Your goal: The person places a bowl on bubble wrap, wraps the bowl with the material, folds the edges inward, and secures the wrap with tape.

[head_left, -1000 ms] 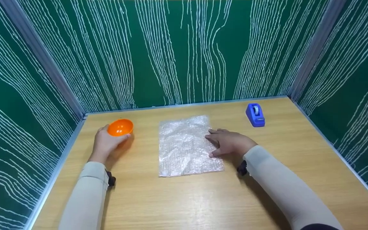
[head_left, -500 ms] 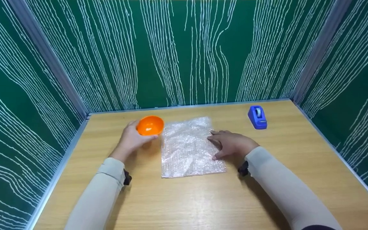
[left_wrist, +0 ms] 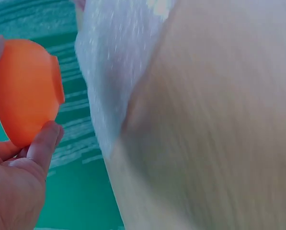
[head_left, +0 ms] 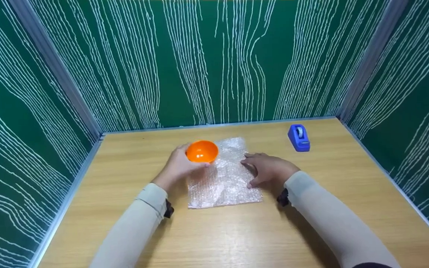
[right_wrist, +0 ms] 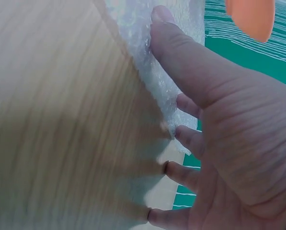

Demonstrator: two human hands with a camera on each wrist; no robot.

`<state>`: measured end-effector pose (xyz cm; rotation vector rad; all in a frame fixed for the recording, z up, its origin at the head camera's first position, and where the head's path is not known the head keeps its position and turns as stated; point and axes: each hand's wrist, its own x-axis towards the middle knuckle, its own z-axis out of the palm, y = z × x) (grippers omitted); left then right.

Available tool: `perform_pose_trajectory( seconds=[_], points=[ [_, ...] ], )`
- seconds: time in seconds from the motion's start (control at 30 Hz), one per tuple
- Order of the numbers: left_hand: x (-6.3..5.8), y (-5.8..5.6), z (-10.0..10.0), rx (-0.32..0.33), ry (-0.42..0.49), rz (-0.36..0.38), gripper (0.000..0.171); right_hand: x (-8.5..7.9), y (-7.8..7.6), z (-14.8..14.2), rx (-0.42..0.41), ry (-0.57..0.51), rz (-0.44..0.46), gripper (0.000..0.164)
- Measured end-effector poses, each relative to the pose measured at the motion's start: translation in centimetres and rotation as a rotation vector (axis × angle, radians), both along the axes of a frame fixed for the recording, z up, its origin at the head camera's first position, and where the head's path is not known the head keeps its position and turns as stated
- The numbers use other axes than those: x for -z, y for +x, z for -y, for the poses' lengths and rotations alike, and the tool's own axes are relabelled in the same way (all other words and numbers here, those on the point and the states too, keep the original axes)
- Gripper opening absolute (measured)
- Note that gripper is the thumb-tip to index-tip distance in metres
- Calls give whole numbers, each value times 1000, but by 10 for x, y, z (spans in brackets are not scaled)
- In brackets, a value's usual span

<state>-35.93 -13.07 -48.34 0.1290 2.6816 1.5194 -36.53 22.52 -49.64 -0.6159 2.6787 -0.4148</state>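
An orange bowl (head_left: 202, 151) is held by my left hand (head_left: 179, 163), which grips it at the left side with the thumb along the near wall. The left wrist view shows the bowl (left_wrist: 28, 91) from the side, its foot facing the table and a gap between them. Below it lies a flat sheet of bubble wrap (head_left: 233, 178), partly covered by the bowl in the head view. My right hand (head_left: 270, 167) rests at the sheet's right edge, fingers spread. In the right wrist view its thumb lies over the bubble wrap (right_wrist: 133, 28) and some fingertips touch the wooden table.
A blue tape dispenser (head_left: 299, 138) with a roll in it stands at the back right of the wooden table (head_left: 222, 238). Green walls (head_left: 184, 74) with white wavy lines enclose the table at the back and both sides.
My left hand has carried the orange bowl rightward from the left part of the table to over the bubble wrap. The right hand has stayed at the sheet's edge.
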Motion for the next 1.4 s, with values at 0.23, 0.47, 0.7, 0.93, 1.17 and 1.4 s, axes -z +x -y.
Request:
perform_pose_trajectory(
  seconds=[0.23, 0.47, 0.7, 0.93, 1.17, 1.4],
  points=[
    [14, -1, -26, 98, -43, -49, 101, 3, 2, -2, 29, -15, 12, 99],
    [21, 3, -39, 156, -9, 2, 90, 5, 1, -1, 50, -30, 15, 99],
    [29, 3, -48, 200, -35, -4, 91, 9, -2, 2, 45, -28, 13, 100],
    [31, 3, -45, 222, -53, -7, 85, 8, -1, 1, 39, -45, 10, 98],
    [20, 3, -44, 188, -122, 3, 110, 3, -2, 1, 41, -64, 25, 99],
    [12, 4, -44, 171, -138, 9, 119, 4, -4, 0, 45, -50, 21, 100]
  ],
)
